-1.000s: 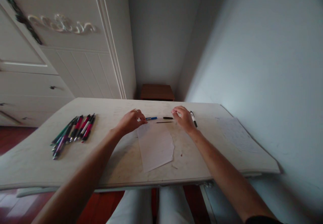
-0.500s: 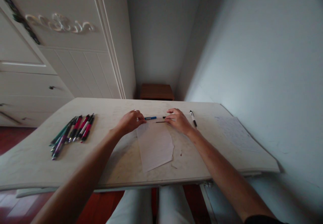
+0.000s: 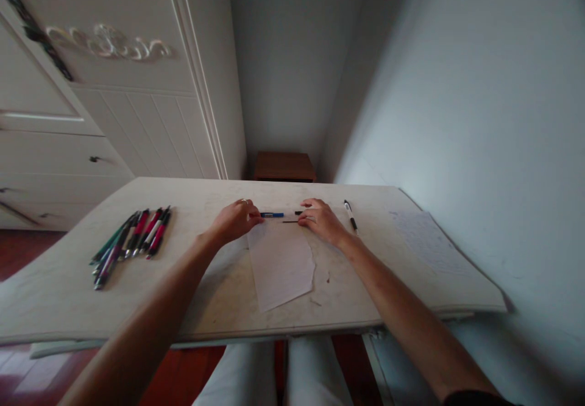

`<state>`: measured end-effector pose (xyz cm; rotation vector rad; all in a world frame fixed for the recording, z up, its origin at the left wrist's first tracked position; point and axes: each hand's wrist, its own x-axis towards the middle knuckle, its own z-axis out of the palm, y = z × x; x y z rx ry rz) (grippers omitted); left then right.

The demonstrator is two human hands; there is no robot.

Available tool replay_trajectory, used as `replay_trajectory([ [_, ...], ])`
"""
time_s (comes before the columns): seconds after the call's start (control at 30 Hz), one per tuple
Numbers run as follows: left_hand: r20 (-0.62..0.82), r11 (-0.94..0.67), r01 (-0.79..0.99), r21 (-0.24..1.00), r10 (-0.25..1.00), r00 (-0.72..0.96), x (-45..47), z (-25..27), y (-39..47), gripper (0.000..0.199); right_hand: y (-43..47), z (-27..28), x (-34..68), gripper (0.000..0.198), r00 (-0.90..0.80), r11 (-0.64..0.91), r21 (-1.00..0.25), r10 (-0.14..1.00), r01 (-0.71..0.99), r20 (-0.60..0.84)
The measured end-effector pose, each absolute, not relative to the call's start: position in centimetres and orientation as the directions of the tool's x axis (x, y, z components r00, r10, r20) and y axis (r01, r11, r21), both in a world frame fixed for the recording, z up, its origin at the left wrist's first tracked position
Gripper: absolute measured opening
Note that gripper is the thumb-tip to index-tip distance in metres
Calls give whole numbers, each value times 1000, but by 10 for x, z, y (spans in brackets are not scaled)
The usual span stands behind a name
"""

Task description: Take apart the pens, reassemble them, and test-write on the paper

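My left hand (image 3: pixel 236 220), with a ring on one finger, is closed in a pinch at the left end of a slim blue pen part (image 3: pixel 273 215). My right hand (image 3: pixel 323 221) has its thumb and a finger together at the end of a thin dark rod, like a pen refill (image 3: pixel 290 222), which points left. Just above the rod lies a short black piece (image 3: pixel 298 213), partly hidden by the right fingers. Below both hands a sheet of paper (image 3: pixel 282 269) with a torn right edge lies on the table.
On the white table (image 3: pixel 205 308), a bundle of several pens (image 3: pixel 130 244) lies at left. A white-and-black pen (image 3: pixel 350 216) is right of my right hand. A written sheet (image 3: pixel 427 241) lies near the wall (image 3: pixel 493 150). Small scraps sit beside the torn paper.
My left fingers have shifted slightly and now cover more of the blue pen part's left end. My right hand has barely moved, with the rod still at its fingertips.
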<state>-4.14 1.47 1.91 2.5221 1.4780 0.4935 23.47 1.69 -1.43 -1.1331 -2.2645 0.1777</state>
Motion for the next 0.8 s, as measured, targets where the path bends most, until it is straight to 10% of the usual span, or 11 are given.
replay_trajectory([
  [0.8, 404, -581, 688, 435, 809, 427, -34, 14, 17, 24, 14, -4, 233, 9, -367, 579, -290, 755, 762, 544],
])
